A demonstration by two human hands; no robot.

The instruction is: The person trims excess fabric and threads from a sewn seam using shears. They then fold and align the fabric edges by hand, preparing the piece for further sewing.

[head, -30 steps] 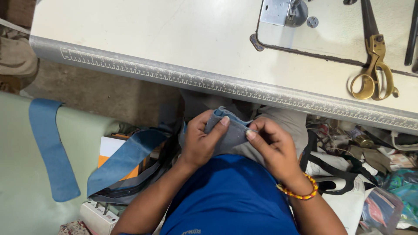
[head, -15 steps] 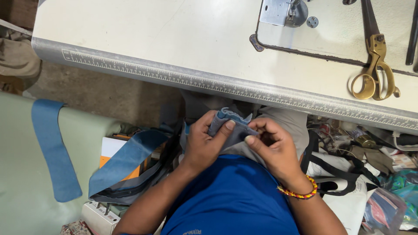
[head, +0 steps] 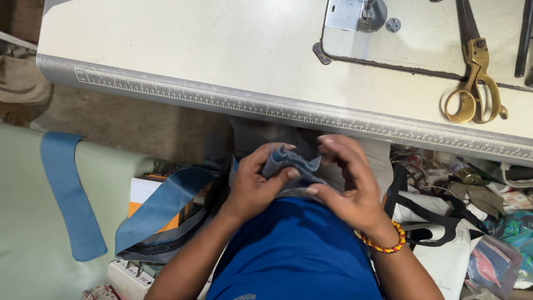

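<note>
A person in a blue shirt point(head: 294, 250) works a small crumpled piece of grey-blue fabric point(head: 288, 162) in the lap, just below the near edge of a cream-topped sewing table point(head: 194, 50) whose front edge carries a printed measuring scale. The left hand point(head: 252, 186) is closed on the fabric, thumb pressed over its top fold and fingers curled beneath. The right hand point(head: 347, 186), with a bracelet of orange and yellow beads point(head: 383, 244) at the wrist, cups the fabric from the other side, fingers bent over its upper edge and thumb tip touching it; how tightly this hand pinches cannot be told, since the fingers are blurred.

On the table, toward the far right corner, lies a pair of brass-handled tailor's shears point(head: 474, 83), handles pointing to the near edge. The grey metal foot of a sewing machine point(head: 355, 14) sits at the far edge, left of the shears.

Below the table, to the person's left, a long blue fabric strip point(head: 69, 194) lies on a pale green surface point(head: 22, 222), and a wider strip of blue denim point(head: 161, 208) is draped nearby. To the right, black straps point(head: 438, 214) lie among mixed scraps.
</note>
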